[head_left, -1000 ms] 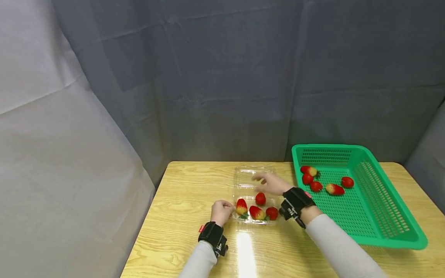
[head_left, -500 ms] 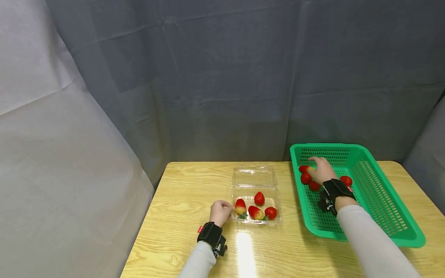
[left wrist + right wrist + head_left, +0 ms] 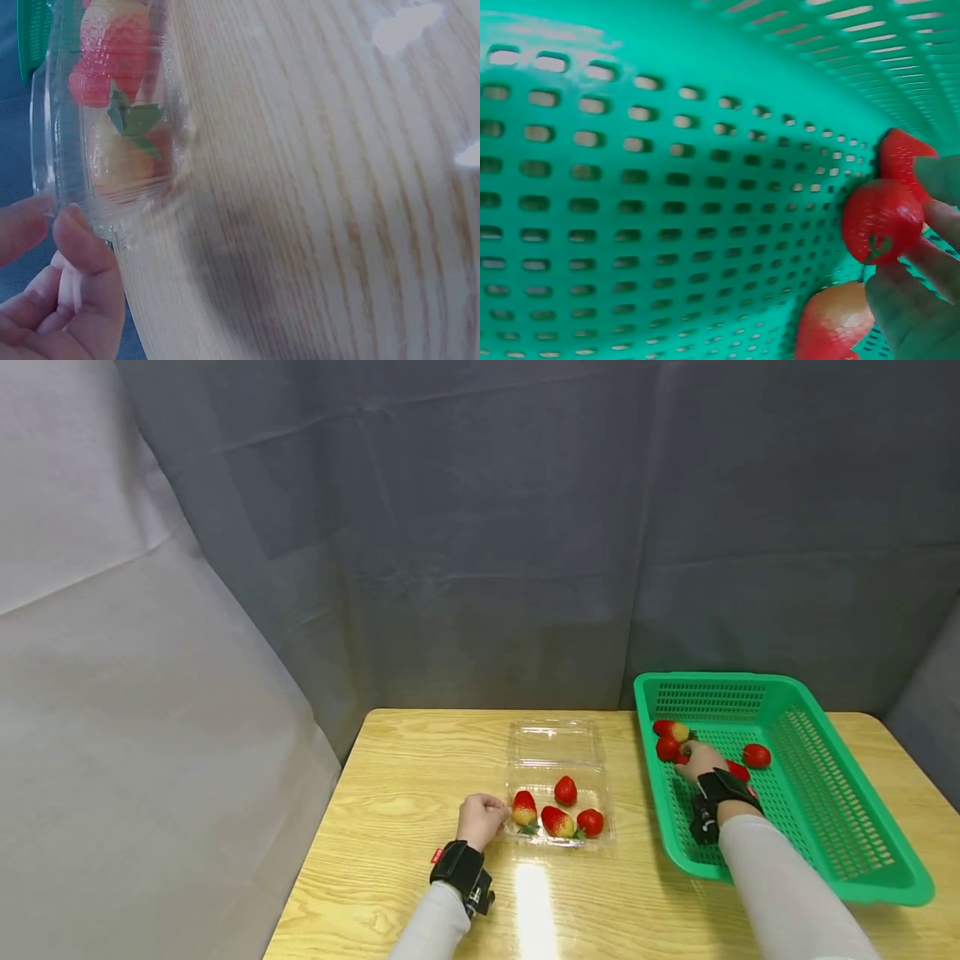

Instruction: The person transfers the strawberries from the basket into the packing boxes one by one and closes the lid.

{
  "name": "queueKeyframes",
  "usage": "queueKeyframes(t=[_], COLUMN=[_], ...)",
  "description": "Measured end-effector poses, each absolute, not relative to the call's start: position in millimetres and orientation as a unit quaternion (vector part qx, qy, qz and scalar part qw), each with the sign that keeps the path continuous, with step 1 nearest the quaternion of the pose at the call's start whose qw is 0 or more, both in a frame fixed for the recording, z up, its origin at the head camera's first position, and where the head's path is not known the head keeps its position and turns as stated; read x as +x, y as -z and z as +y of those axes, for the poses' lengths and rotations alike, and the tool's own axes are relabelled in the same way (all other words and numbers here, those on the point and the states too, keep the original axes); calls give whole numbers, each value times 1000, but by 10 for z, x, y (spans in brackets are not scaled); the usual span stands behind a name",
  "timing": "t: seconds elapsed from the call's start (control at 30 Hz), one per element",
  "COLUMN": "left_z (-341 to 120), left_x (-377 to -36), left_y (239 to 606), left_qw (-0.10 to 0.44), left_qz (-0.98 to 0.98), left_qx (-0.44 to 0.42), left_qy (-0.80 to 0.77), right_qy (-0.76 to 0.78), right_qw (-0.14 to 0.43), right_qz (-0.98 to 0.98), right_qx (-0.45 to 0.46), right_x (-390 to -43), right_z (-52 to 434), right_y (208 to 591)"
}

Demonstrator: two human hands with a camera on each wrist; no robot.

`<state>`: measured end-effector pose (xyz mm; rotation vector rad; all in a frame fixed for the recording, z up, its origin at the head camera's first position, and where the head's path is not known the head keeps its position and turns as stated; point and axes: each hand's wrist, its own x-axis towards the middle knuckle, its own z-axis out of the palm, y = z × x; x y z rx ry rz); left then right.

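Observation:
My left hand (image 3: 482, 820) pinches the near left corner of a clear plastic clamshell box (image 3: 67, 180), thumb and forefinger at its rim. The box's lid (image 3: 555, 742) lies folded back, away from me. Several strawberries sit in the box, among them a red and yellow strawberry (image 3: 524, 808) closest to the left hand. Inside the green basket (image 3: 862, 827), my right hand (image 3: 701, 762) has its fingers curled around a red strawberry (image 3: 883, 221) near the basket's left side. Its palm is mostly out of the right wrist view.
Other strawberries lie around the right hand, including a red and yellow one (image 3: 671, 731) at the back left and a red one (image 3: 757, 756) to the right. The wooden table (image 3: 375, 852) ends before a grey cloth backdrop (image 3: 480, 568).
My right hand has gone from over the clear box into the green basket, then down onto a strawberry there. The left hand has stayed at the box's corner.

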<state>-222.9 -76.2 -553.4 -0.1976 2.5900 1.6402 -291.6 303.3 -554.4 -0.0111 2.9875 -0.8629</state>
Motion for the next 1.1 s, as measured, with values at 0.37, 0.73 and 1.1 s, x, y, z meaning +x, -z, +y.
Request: queueKeyframes(t=[0.37,0.73,1.1], left_z=[-743,-772,-753], left_x=[-2224,-2233,-2212], left_y=[5484,5528,5489], left_qw=[39,30,29], left_qz=[842,844,840], left_qx=[-64,-53,-61], left_qy=[-534,-533,-539], right_qy=[290,358,400], right_qw=[39,-113,-75], right_qz=[956,927,897], right_qx=[16,-7,-171], right_x=[-2857,-2802,-2775], right_z=[3122,2829,1898], right_y=[5564,4809,4547])
